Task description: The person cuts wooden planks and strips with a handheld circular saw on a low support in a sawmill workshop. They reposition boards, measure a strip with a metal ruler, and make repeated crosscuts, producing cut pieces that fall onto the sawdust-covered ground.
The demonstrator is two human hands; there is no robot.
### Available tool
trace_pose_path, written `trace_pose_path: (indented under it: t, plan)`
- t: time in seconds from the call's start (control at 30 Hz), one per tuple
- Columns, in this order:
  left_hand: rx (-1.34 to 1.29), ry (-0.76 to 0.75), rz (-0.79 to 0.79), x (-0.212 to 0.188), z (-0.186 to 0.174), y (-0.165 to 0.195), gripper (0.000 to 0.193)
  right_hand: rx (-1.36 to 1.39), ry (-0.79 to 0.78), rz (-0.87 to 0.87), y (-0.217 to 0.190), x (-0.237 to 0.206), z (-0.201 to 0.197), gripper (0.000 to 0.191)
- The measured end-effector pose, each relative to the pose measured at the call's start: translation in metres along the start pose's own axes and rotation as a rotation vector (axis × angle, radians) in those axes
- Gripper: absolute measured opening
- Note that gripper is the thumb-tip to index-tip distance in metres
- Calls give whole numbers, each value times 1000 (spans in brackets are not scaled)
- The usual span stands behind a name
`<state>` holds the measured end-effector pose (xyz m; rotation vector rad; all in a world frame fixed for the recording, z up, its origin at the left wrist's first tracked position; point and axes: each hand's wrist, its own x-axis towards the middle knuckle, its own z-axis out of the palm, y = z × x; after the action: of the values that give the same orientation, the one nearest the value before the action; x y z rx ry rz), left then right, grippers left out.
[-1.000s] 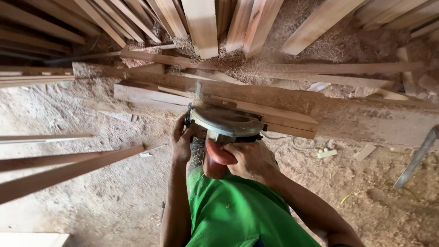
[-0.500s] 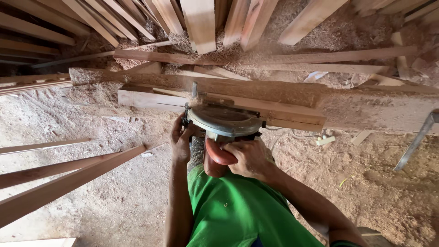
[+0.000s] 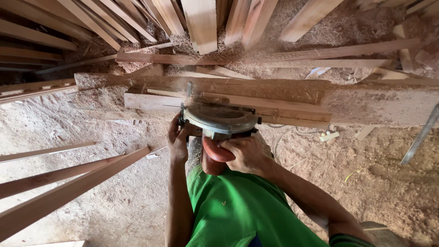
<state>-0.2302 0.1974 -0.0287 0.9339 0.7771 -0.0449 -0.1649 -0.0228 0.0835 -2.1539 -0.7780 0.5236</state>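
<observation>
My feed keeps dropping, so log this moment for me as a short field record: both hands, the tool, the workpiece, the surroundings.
left hand: left hand grips the saw's left side
right hand: right hand wrapped around the red handle
tool: circular saw, grey round guard, sitting on the plank
workpiece: long wooden plank, lying crosswise in view
dust: sawdust in the air by the saw
surroundings: sawdust-covered floor; timber strips lower left; stacked boards above
</observation>
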Motion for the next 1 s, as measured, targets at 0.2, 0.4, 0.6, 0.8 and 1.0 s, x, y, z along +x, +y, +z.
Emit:
trace_pose_path:
  t: [0.2,0.4,0.6,0.8,1.0]
  plan:
    - [32,-17,22,6,-12,8,50,-24,10,-18,-5,10,8,19]
    - [14,39,19,10,-32,11,49,-33,2,-37,-11,20,20,22]
    - [-49,-7,57,18,-55,8,51,-47,13,-51,-16,29,31,23]
    - [-24,37,34,25,-69,14,51,-37,29,-58,-25,41,40,20]
    - [48,31,46,27,-71,37,50,-33,49,-67,-31,51,50,16]
